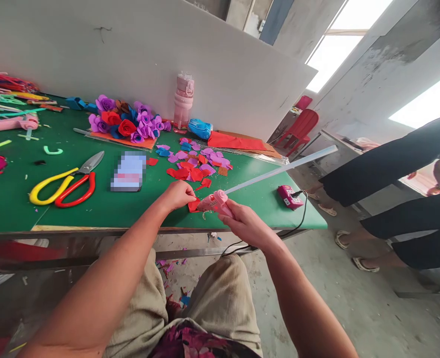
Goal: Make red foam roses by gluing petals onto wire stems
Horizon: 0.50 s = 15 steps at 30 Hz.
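Observation:
My right hand (244, 221) is wrapped round the handle of a pink hot glue gun (216, 201). A long translucent glue stick (279, 170) sticks out of its back end, up to the right. The gun's front points left, towards a small red petal (193, 205) close to the table's front edge. My left hand (178, 195) pinches this petal between thumb and fingers; whether the nozzle touches it I cannot tell. Just beyond my hands lies a loose pile of red, purple and blue petals (195, 166).
Scissors (74, 181) and a phone (128, 171) lie left on the green table (160, 216). Finished flowers (128, 119), a pink bottle (183, 103) and a blue packet (200, 128) stand along the back. A pink power socket (290, 197) with a black cord sits right. People stand at the right.

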Each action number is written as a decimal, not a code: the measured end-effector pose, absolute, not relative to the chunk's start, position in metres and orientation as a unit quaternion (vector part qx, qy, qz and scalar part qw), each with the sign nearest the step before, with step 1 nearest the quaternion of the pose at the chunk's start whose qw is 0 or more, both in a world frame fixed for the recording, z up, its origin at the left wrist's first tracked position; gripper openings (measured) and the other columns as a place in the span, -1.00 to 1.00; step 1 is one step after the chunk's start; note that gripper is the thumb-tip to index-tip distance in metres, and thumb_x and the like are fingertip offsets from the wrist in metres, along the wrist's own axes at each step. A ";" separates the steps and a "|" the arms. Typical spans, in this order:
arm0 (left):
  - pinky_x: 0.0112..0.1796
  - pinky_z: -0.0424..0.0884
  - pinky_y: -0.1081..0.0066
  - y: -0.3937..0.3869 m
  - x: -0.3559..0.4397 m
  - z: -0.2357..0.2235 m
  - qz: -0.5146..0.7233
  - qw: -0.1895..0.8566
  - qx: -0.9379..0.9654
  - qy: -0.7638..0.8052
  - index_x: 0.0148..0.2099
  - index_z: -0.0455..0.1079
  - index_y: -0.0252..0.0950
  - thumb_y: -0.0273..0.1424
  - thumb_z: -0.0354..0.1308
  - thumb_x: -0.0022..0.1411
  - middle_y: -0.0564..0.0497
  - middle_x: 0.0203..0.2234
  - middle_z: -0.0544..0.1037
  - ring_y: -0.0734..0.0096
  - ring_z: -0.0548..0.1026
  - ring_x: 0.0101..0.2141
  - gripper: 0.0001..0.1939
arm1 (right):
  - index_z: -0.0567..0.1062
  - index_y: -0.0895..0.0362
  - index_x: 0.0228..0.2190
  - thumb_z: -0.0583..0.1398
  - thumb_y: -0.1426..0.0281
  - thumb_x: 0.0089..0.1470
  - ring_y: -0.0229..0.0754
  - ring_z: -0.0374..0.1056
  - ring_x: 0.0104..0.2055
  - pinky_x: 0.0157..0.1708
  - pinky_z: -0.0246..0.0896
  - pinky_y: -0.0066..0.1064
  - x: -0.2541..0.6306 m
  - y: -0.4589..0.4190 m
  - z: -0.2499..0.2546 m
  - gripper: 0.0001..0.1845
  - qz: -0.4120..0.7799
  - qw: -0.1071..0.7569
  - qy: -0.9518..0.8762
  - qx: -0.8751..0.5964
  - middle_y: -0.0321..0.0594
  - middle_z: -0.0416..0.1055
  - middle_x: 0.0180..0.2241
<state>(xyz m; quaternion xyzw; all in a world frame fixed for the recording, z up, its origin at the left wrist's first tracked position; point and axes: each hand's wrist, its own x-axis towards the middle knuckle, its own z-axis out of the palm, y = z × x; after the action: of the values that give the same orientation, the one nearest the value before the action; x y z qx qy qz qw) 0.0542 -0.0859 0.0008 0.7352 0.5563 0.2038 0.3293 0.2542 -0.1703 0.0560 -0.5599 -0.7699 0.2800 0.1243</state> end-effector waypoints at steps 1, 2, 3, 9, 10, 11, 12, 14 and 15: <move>-0.49 0.19 0.47 -0.086 0.054 0.001 0.202 0.328 0.736 0.557 -0.51 0.50 -0.37 -0.43 0.12 -0.08 0.00 -0.59 0.54 0.40 0.43 -0.48 -0.85 | 0.34 0.11 -0.29 0.01 0.27 0.10 -0.27 0.10 -0.47 -0.49 -0.06 -0.48 0.256 -0.170 0.056 -0.79 0.278 0.124 -0.767 -0.564 -0.30 0.28 -0.45; -0.49 0.19 0.47 -0.086 0.054 0.001 0.201 0.327 0.735 0.559 -0.51 0.50 -0.37 -0.42 0.12 -0.08 0.00 -0.59 0.54 0.40 0.43 -0.48 -0.85 | 0.34 0.11 -0.29 0.01 0.27 0.09 -0.27 0.10 -0.47 -0.50 -0.06 -0.48 0.257 -0.169 0.056 -0.79 0.275 0.125 -0.765 -0.569 -0.30 0.29 -0.46; -0.49 0.19 0.46 -0.086 0.054 0.001 0.200 0.326 0.735 0.560 -0.52 0.49 -0.37 -0.41 0.12 -0.08 0.00 -0.59 0.54 0.39 0.43 -0.48 -0.84 | 0.34 0.11 -0.30 0.02 0.27 0.09 -0.27 0.11 -0.47 -0.50 -0.06 -0.48 0.259 -0.169 0.056 -0.79 0.272 0.127 -0.763 -0.573 -0.29 0.29 -0.46; -0.47 0.20 0.46 -0.084 0.054 -0.004 0.213 0.344 0.723 0.560 -0.51 0.47 -0.35 -0.39 0.11 -0.08 -0.02 -0.55 0.54 0.37 0.44 -0.45 -0.85 | 0.38 0.12 -0.32 0.09 0.30 0.02 -0.27 0.18 -0.45 -0.50 0.03 -0.48 0.270 -0.168 0.056 -0.82 0.321 0.191 -0.732 -0.569 -0.27 0.38 -0.41; -0.46 0.20 0.45 -0.084 0.054 -0.005 0.220 0.349 0.719 0.560 -0.51 0.47 -0.35 -0.39 0.11 -0.08 -0.01 -0.56 0.53 0.37 0.43 -0.45 -0.85 | 0.38 0.12 -0.34 0.11 0.30 0.01 -0.29 0.18 -0.47 -0.52 0.03 -0.49 0.272 -0.168 0.056 -0.82 0.344 0.209 -0.718 -0.567 -0.28 0.38 -0.43; -0.47 0.21 0.45 -0.084 0.054 -0.006 0.229 0.356 0.713 0.559 -0.52 0.46 -0.34 -0.38 0.11 -0.09 -0.01 -0.57 0.52 0.38 0.42 -0.46 -0.85 | 0.38 0.13 -0.36 0.12 0.29 0.01 -0.31 0.17 -0.52 -0.55 0.03 -0.50 0.275 -0.170 0.055 -0.82 0.375 0.225 -0.700 -0.565 -0.30 0.37 -0.46; -0.47 0.21 0.45 -0.084 0.053 -0.006 0.239 0.367 0.706 0.556 -0.54 0.45 -0.34 -0.37 0.12 -0.09 0.01 -0.59 0.51 0.38 0.41 -0.48 -0.85 | 0.37 0.13 -0.38 0.13 0.27 0.01 -0.34 0.14 -0.57 -0.60 0.00 -0.51 0.278 -0.171 0.055 -0.82 0.411 0.241 -0.676 -0.562 -0.32 0.37 -0.48; -0.47 0.20 0.46 -0.084 0.053 -0.006 0.268 0.402 0.686 0.545 -0.57 0.42 -0.34 -0.36 0.14 -0.10 0.04 -0.63 0.47 0.42 0.38 -0.51 -0.86 | 0.34 0.12 -0.41 0.14 0.22 0.01 -0.40 0.08 -0.67 -0.68 -0.06 -0.53 0.285 -0.174 0.052 -0.79 0.485 0.279 -0.621 -0.549 -0.34 0.37 -0.50; -0.49 0.19 0.47 -0.084 0.053 -0.005 0.282 0.426 0.670 0.538 -0.58 0.41 -0.34 -0.36 0.15 -0.11 0.06 -0.65 0.44 0.45 0.35 -0.54 -0.86 | 0.34 0.12 -0.41 0.15 0.21 0.01 -0.43 0.06 -0.70 -0.71 -0.09 -0.54 0.289 -0.175 0.050 -0.77 0.518 0.303 -0.593 -0.537 -0.33 0.39 -0.48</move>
<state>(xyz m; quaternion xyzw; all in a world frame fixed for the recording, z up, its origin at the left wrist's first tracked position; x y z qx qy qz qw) 0.0531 -0.0844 -0.0053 0.6705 0.5377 0.2823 0.4262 0.2889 -0.1749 0.0498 -0.5365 -0.5928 0.5184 0.3033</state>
